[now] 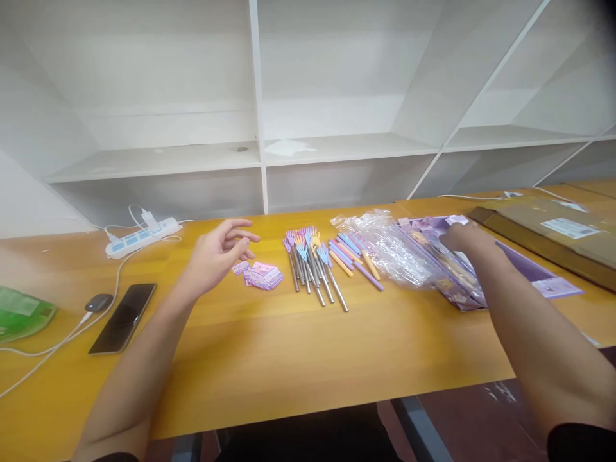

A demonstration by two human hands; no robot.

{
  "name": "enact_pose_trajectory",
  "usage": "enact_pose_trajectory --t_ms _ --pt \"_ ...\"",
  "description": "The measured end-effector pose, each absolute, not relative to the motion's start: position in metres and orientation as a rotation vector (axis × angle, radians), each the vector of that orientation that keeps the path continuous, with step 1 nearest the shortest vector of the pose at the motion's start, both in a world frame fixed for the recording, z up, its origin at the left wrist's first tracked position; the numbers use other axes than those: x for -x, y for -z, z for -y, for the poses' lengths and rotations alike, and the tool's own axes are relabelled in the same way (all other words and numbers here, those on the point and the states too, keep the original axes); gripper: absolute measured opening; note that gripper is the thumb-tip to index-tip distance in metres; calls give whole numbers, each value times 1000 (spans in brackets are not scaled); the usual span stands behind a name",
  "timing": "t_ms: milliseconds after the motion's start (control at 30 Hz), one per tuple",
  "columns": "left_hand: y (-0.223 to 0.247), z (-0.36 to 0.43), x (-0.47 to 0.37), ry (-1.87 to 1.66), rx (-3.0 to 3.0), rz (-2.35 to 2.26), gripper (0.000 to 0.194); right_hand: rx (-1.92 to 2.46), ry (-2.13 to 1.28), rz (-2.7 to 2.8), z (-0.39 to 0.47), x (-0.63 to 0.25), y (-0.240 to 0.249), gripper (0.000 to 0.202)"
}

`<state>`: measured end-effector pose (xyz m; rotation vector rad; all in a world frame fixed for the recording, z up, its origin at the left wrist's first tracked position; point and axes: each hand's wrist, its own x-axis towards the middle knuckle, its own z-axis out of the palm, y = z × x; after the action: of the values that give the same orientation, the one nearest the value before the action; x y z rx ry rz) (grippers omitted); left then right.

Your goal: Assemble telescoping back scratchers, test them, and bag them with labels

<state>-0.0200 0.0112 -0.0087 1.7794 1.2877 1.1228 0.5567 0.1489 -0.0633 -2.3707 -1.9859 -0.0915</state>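
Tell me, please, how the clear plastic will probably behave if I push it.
The plastic looks thin and crumpled, so it will probably fold rather than keep its shape. Being see-through film, it seems light and may slide easily over the table. Coloured sticks lie right beside it, so a push toward them might make some roll.

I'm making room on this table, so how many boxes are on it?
2: an open purple box at the right hand, and a flat brown cardboard box beyond it, at the right edge of the view. No other box shows.
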Motion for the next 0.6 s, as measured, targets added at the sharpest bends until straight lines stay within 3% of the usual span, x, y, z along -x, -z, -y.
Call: enact_pose_trajectory --t_ms 100,333,600 --pt "8 -11 20 -1124 -1782 -1284 43 2520 -36 1902 -153 -530 44 30" --pt "6 -10 18 -1100 -1793 -1295 39 2171 -350 2178 -144 -442 1 30" --pt "2 -8 17 -1099 -1793 -1310 39 2052 -737 2615 -150 -336 46 31"
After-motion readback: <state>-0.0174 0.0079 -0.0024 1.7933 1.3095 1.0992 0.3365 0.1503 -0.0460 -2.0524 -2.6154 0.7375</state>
